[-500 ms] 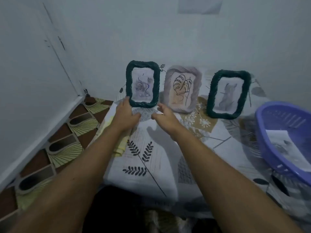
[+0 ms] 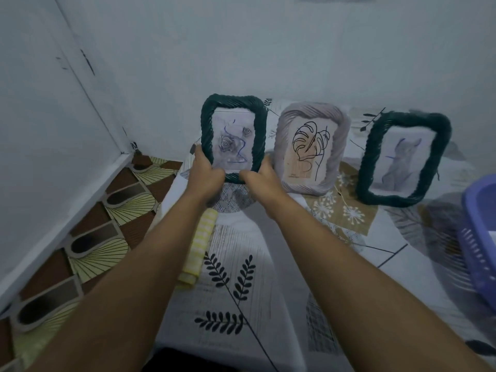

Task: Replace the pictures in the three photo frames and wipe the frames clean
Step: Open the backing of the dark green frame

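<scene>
Table [image 2: 281, 264] lies open in front; grey frame [image 2: 311, 149] stands just right of the held frame [image 2: 233, 135], wall [image 2: 241, 49] close behind, basket [image 2: 480, 237] at far right

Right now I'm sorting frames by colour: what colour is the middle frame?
The middle frame is pale greyish lilac, clearest in the head view.

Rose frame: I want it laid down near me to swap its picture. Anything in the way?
Nothing visible does. The left hand and right hand grip the rose frame by its lower corners; the yellow cloth lies left of the path, by the left forearm.
</scene>
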`<state>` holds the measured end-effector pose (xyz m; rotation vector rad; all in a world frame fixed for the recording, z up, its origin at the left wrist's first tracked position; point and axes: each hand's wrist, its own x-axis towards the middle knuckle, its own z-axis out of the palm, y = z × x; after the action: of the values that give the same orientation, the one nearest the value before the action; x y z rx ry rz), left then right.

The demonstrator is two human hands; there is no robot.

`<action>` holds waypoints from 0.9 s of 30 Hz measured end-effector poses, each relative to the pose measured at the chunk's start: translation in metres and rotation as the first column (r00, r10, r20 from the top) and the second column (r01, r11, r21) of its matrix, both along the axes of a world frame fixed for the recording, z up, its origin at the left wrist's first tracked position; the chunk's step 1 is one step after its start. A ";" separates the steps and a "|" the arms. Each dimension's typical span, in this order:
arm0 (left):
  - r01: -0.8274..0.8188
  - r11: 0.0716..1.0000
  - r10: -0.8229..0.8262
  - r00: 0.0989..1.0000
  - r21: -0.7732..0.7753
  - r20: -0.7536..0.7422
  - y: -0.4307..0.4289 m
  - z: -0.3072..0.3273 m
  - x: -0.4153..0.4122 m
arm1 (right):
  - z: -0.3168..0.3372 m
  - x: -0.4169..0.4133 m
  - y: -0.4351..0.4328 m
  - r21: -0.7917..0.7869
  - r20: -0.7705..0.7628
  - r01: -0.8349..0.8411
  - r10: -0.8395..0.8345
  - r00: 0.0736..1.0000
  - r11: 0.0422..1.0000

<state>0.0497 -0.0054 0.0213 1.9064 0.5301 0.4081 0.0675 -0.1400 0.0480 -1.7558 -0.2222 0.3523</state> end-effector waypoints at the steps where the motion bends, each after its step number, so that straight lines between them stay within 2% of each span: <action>1: -0.015 1.000 0.015 1.000 -0.014 0.013 0.001 -0.002 0.001 | 0.000 0.000 0.001 -0.002 0.013 0.016 -0.016 1.000 1.000; 8: -0.056 0.995 0.055 0.998 -0.083 -0.018 0.004 0.010 -0.014 | 0.008 -0.010 -0.010 0.037 0.013 -0.029 0.028 1.000 0.999; 17: -0.071 0.993 0.078 0.995 -0.091 0.066 -0.015 0.033 -0.065 | 0.033 -0.055 -0.041 0.075 0.016 -0.060 0.059 0.998 0.995; 22: 0.040 0.979 -0.012 0.990 -0.200 0.140 -0.043 0.051 -0.099 | 0.049 -0.080 -0.087 0.073 0.026 -0.032 0.030 0.999 0.997; 27: 0.197 0.920 -0.141 0.973 -0.338 0.184 -0.083 0.075 -0.131 | 0.057 -0.103 -0.136 0.065 -0.014 0.021 -0.020 1.000 0.998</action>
<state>-0.0812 -0.0888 0.0960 1.5417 0.3061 0.3204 -0.0355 -0.2763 0.1046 -1.6901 -0.2036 0.3386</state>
